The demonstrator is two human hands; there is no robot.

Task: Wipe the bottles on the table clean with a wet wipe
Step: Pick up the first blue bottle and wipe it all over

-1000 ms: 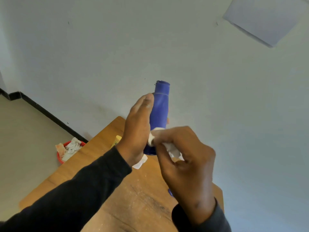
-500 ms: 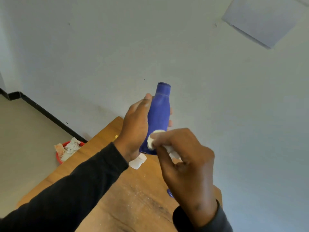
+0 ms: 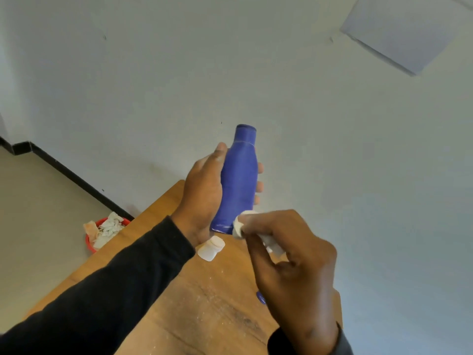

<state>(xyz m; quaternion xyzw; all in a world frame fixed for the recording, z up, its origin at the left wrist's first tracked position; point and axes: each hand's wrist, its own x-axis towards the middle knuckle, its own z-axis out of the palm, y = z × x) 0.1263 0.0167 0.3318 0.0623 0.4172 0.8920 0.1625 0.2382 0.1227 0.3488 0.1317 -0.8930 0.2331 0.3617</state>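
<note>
My left hand (image 3: 202,193) grips a blue bottle (image 3: 239,180) upright in the air above the wooden table (image 3: 194,298), thumb on its left side and fingertips showing on its right. My right hand (image 3: 289,267) pinches a white wet wipe (image 3: 240,225) and presses it against the bottle's lower right edge. A small white bottle (image 3: 211,249) lies on its side on the table just below my left hand. A sliver of another blue object (image 3: 261,298) shows on the table beside my right hand, mostly hidden.
A red bin (image 3: 96,242) holding crumpled used wipes stands on the floor left of the table. A pale wall rises right behind the table's far edge. White specks dust the tabletop.
The bottle has tilted and turned slightly in my left hand while the wipe slid down to its base. The small white bottle on the table has come into fuller view.
</note>
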